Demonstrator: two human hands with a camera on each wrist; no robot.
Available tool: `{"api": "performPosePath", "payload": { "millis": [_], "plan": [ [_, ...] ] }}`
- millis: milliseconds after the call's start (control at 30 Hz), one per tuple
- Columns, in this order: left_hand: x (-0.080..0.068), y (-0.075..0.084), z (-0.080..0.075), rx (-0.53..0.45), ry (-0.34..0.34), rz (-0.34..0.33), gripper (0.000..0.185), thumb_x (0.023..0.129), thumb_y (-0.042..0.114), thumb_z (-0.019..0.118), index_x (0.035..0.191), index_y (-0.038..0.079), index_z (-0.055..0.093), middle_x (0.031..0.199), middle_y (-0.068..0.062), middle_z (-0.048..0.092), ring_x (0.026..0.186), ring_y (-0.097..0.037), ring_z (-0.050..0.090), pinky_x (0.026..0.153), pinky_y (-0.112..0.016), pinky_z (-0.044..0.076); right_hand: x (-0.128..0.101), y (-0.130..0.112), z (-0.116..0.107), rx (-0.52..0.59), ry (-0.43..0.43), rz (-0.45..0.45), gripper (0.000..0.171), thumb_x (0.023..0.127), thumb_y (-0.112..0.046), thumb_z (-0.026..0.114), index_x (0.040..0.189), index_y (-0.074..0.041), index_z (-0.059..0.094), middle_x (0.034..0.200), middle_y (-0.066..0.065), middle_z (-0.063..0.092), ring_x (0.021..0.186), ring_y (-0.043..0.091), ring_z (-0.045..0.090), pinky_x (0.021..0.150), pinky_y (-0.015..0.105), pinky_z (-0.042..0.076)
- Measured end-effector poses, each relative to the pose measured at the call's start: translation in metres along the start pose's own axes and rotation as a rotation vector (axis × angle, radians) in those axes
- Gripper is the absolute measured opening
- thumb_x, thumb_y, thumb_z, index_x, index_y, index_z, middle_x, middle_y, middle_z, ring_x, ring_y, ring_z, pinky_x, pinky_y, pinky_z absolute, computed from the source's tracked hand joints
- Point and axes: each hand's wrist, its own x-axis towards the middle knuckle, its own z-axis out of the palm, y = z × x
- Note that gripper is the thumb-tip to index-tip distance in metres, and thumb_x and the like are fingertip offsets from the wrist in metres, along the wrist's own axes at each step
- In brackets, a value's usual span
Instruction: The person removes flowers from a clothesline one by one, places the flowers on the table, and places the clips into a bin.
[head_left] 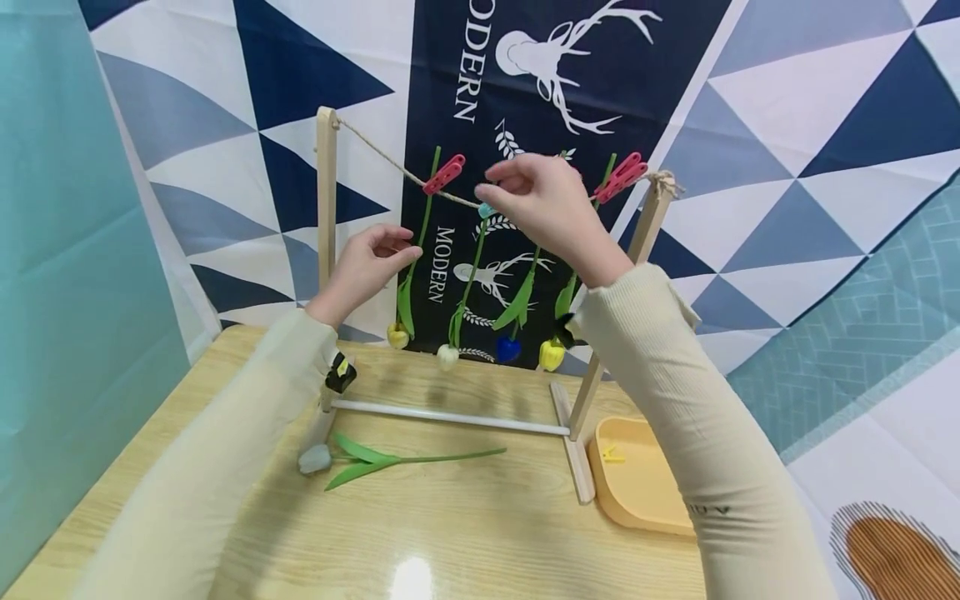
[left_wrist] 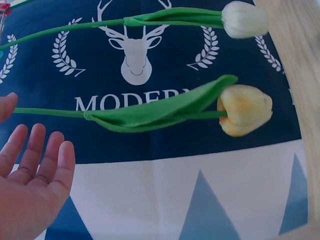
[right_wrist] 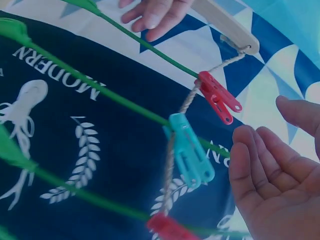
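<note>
At the far rope [right_wrist: 169, 172], nothing seems gripped by left hand [head_left: 375, 257] or right hand [head_left: 543, 200]; the blue clip [right_wrist: 186, 140] is best left unjolted.

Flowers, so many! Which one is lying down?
The pale greyish tulip on the table: it lies on its side, bloom toward the left of the head view, while the other four tulips hang bloom-down from the rope.

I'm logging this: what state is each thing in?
Left hand: open, empty
Right hand: open, empty
Beige twisted rope: tied, sagging
Turquoise plastic clothespin, red clothespins: clipped on rope
Four green-stemmed tulips: hanging upside down
Pale white tulip: lying on table
Light wooden frame: upright
Yellow plastic clip: in orange tray
</note>
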Motion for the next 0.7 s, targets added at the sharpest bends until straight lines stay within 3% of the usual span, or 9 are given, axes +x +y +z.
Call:
{"api": "performPosePath", "payload": {
  "millis": [333,700],
  "plan": [
    [0.010,-0.004,0.010,-0.087,-0.011,0.031,0.042,0.092,0.026,0.060,0.127,0.004,0.054,0.117,-0.015,0.059,0.103,-0.023,0.056,0.088,-0.026,0.046,0.038,-0.023,0.000,-0.074,0.010,0.023,0.042,0.089,-0.038,0.061,0.120,-0.011,0.063,0.103,0.001,0.063,0.090,0.009,0.055,0.081,0.020,0.045],
    [0.014,-0.005,0.014,-0.123,-0.012,0.017,0.040,0.092,0.025,0.060,0.124,0.002,0.055,0.120,-0.016,0.060,0.107,-0.024,0.055,0.094,-0.034,0.046,0.061,-0.024,0.001,-0.228,-0.160,0.020,0.059,0.089,-0.038,0.061,0.137,-0.009,0.048,0.105,0.005,0.056,0.086,0.015,0.049,0.079,0.024,0.042]
  ]
}}
